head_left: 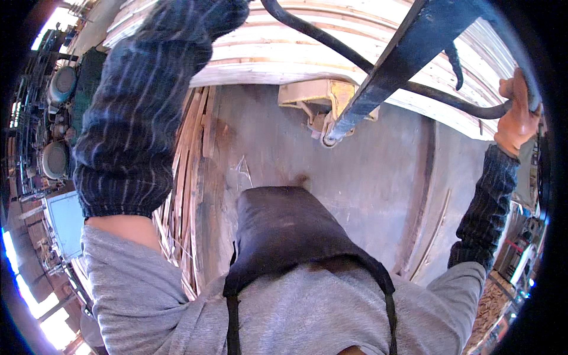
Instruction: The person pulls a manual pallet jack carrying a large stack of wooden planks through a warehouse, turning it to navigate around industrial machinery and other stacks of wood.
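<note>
A black tow bar point(390, 65) slants from the upper right down to a pivot on a yellow metal base point(322, 94), like that of a pallet jack. Crossing the bar is a curved black handlebar point(319, 38). At the right rim my right hand point(516, 121) is closed around the handlebar's end, its fingers partly hidden by the rim. My left arm, in a dark striped sleeve point(127, 124), reaches up past the top edge; the left hand is out of the picture. A short black lever point(455, 66) hangs beside the tow bar.
A broad stack of pale boards point(260, 53) lies just beyond the yellow base. Long thin wood strips point(188, 136) lie on the grey floor point(367, 171) at the left, with another strip point(435, 234) at the right. Machinery with round parts point(62, 83) stands at the far left.
</note>
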A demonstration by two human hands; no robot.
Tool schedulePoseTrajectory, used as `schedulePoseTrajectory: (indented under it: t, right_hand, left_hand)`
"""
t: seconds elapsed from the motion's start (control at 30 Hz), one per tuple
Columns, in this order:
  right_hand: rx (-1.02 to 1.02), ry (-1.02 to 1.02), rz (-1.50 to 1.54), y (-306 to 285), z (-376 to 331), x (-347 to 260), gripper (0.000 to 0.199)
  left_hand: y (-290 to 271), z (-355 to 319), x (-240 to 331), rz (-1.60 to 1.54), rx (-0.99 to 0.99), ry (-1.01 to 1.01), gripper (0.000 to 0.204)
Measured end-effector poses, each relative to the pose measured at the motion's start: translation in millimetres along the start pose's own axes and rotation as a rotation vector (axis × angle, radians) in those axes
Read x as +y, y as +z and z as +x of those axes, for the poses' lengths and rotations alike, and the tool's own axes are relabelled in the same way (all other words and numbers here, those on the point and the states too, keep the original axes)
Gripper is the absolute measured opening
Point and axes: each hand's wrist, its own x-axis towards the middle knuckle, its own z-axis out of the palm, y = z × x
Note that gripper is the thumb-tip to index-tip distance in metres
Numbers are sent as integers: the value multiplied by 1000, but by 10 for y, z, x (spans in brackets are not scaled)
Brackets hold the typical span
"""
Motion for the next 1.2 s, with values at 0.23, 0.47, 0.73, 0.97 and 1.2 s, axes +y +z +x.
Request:
schedulePoseTrajectory:
  t: [0.23, 0.47, 0.73, 0.97, 1.2]
  right_hand:
    - [-171, 399, 554, -94, 510, -657, 49]
    - [-191, 455, 208, -577, 901, -1385, 45]
    - [-46, 223, 194, -1521, -1069, -2475, 45]
    - [-692, -140, 360, -2542, -3775, -3854, 46]
    - [-865, -188, 639, -2495, -4038, -3859, 18]
  left_hand:
    - [-108, -48, -176, 10, -40, 67, 37]
    - [-608, -19, 197, -88, 9, -195, 20]
    - [-2425, -1368, 1433, -164, -167, -153, 30]
    - [-4138, -3705, 3072, -365, -573, -108, 15]
    - [-4146, -4374, 3380, -413, -682, 30, 16]
